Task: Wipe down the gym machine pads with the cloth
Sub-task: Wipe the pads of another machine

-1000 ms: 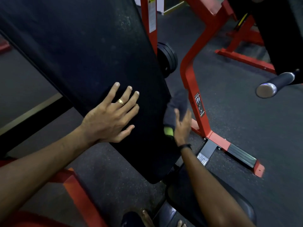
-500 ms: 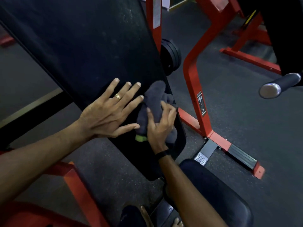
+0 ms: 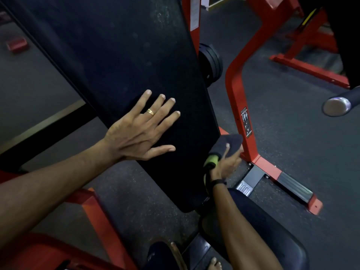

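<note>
A long black back pad (image 3: 124,55) slants from upper left down to the middle. My left hand (image 3: 140,131) lies flat on its lower part, fingers spread, a gold ring on one finger. My right hand (image 3: 226,162) holds a dark grey cloth (image 3: 230,142) with a green edge against the pad's right side edge, low down; the thumb lies over the cloth. A black seat pad (image 3: 272,236) sits under my right forearm at the bottom right.
A red steel upright (image 3: 236,90) with a warning sticker stands just right of the cloth, its foot reaching right along the dark rubber floor. Black weight plates (image 3: 211,65) hang behind the pad. A chrome-capped handle (image 3: 337,105) sticks in at the right. Red frame bars run bottom left.
My right hand has slid the cloth off the pad's face, right and down, onto the pad's side edge. My left hand has stayed flat on the pad.
</note>
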Demonstrator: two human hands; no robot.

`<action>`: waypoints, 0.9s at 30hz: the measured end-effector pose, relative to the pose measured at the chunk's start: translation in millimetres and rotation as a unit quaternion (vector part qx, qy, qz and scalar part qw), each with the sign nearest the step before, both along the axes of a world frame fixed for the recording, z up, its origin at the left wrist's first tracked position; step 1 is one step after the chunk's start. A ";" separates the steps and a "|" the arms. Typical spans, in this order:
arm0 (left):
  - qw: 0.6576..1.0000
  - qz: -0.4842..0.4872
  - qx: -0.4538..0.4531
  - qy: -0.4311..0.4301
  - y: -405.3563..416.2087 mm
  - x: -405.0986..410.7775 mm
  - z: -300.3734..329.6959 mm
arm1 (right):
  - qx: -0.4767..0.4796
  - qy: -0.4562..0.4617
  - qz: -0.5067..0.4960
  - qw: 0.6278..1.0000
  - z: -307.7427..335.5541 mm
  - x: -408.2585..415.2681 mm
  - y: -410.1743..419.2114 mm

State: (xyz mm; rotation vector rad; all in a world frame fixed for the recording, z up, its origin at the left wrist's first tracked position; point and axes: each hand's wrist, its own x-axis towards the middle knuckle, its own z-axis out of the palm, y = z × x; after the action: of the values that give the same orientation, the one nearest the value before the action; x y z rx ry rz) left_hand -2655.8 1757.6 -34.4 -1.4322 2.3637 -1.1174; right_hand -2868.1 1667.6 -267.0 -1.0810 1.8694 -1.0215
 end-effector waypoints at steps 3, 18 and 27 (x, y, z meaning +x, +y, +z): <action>1.000 -0.002 -0.006 0.006 0.2 0.7 -0.3 | -0.084 -0.043 -0.017 0.995 57.7 39.5 19.3; 1.000 -0.003 -0.010 0.011 0.5 -0.6 -0.4 | 0.056 -0.078 -0.065 0.993 -5.5 -8.1 68.7; 0.999 -0.009 -0.010 0.030 0.3 -1.0 -1.0 | -0.179 -0.015 0.137 0.974 67.7 57.6 86.3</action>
State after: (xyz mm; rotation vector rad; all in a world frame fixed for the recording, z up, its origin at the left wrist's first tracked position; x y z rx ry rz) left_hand -2656.8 1757.9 -35.4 -1.4744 2.4164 -1.1199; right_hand -2810.5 1753.9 -199.3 -1.4768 1.4901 -1.2276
